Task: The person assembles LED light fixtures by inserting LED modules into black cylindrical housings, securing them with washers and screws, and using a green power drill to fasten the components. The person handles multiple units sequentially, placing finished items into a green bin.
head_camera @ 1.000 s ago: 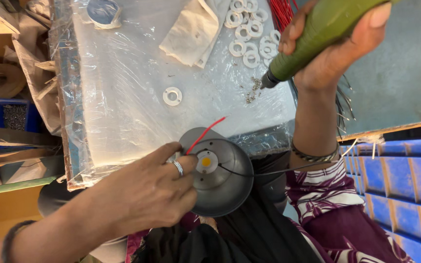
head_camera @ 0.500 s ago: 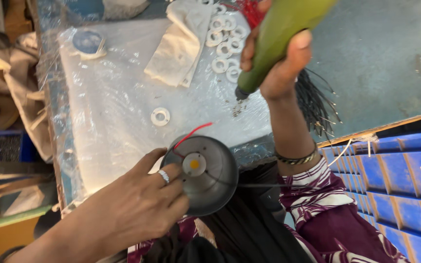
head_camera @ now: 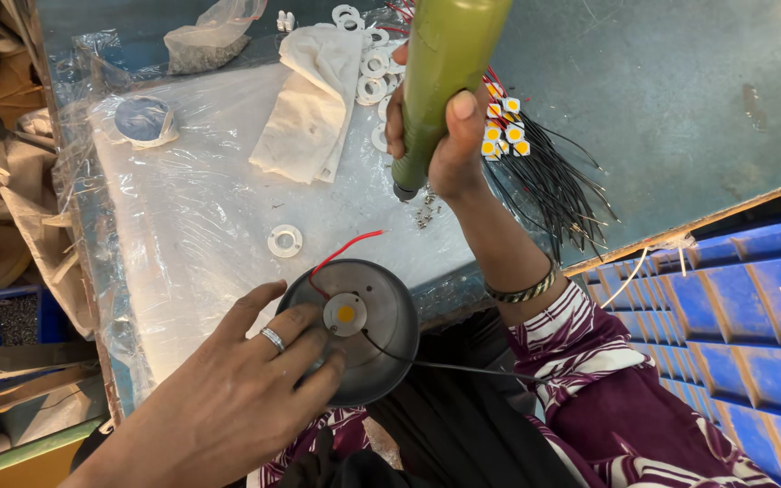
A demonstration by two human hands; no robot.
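Note:
My left hand (head_camera: 241, 389) rests on a round grey metal lamp housing (head_camera: 381, 348) at the table's near edge, fingers pressing beside the small white disc with a yellow chip (head_camera: 345, 314) at its centre. A red wire (head_camera: 341, 250) and a black wire (head_camera: 449, 366) run out from the disc. My right hand (head_camera: 449, 136) grips a green electric screwdriver (head_camera: 440, 77) upright, its tip hanging just above a little heap of screws (head_camera: 427, 210) on the plastic sheet.
A white ring (head_camera: 285, 240) lies on the plastic-covered board (head_camera: 201, 208). Folded cloth (head_camera: 314, 108), several white rings (head_camera: 368, 68), a bundle of wired yellow chips (head_camera: 526, 154), and a tape roll (head_camera: 140, 119) sit further back. Blue cartons (head_camera: 734, 289) stand at the right.
My right hand has carried the screwdriver left and nearer, over the screws. My left hand has stayed on the lamp housing, fingers sliding closer to the centre disc.

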